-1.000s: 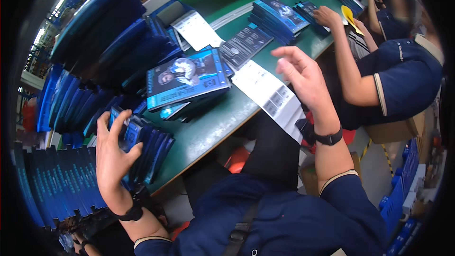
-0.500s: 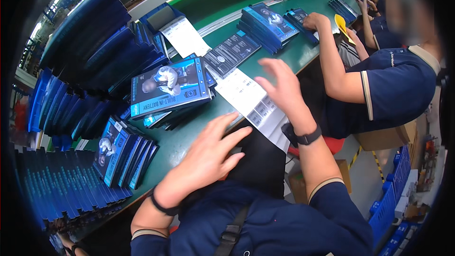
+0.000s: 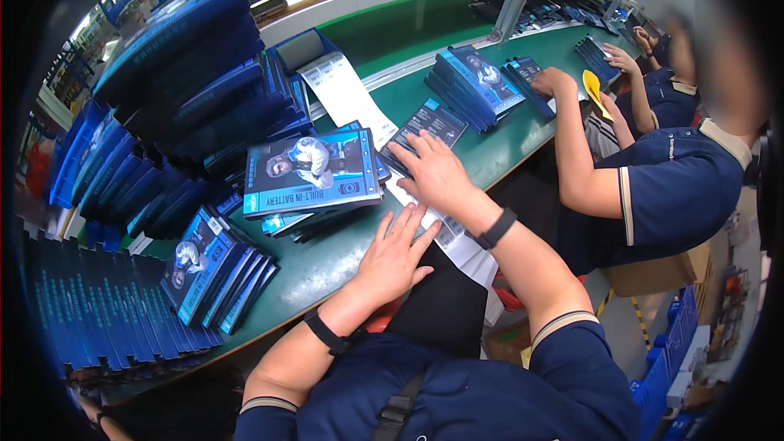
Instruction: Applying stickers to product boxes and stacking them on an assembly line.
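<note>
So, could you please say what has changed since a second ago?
The left hand has come away from the short stack of dark-blue boxes, moving right to the long white paper strip. The right hand has moved left over the flat black box's near end. The middle blue box stack on the green table stayed put.

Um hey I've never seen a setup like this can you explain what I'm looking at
There's no robot here, just a person working bare-handed. A wide fisheye camera on their head looks down, so straight edges bend. Stacks of blue boxes stand on the green bench, and a long white strip hangs over its front edge. The right hand spreads over a dark flat box; the left hand has its fingertips at the strip. Neither seems to grip anything, though contact is hard to judge. The hands beyond, toward the upper right, belong to co-workers.
</note>
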A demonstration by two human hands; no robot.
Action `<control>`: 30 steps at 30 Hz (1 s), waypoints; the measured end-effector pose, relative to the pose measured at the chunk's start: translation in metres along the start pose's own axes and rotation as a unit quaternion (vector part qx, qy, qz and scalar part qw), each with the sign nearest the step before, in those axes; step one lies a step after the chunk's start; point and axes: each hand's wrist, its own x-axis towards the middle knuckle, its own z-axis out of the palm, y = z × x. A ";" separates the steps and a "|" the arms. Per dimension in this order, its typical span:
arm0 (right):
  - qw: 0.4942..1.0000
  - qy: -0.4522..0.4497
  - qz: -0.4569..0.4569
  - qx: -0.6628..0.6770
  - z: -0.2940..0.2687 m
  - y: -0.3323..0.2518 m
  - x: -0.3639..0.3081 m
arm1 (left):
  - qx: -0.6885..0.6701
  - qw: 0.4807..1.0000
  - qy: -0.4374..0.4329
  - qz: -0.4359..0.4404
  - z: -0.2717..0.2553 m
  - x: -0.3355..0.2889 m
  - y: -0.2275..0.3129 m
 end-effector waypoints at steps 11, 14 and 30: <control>0.997 0.060 0.024 0.038 -0.037 -0.007 -0.074 | -0.176 0.976 0.128 -0.010 0.012 -0.003 -0.012; 0.996 0.021 0.081 0.015 -0.024 -0.006 -0.093 | -0.113 0.977 0.173 -0.046 0.001 0.003 0.002; 0.756 0.304 0.291 0.501 -0.059 -0.003 -0.104 | -0.055 0.997 0.061 0.000 0.009 0.002 0.001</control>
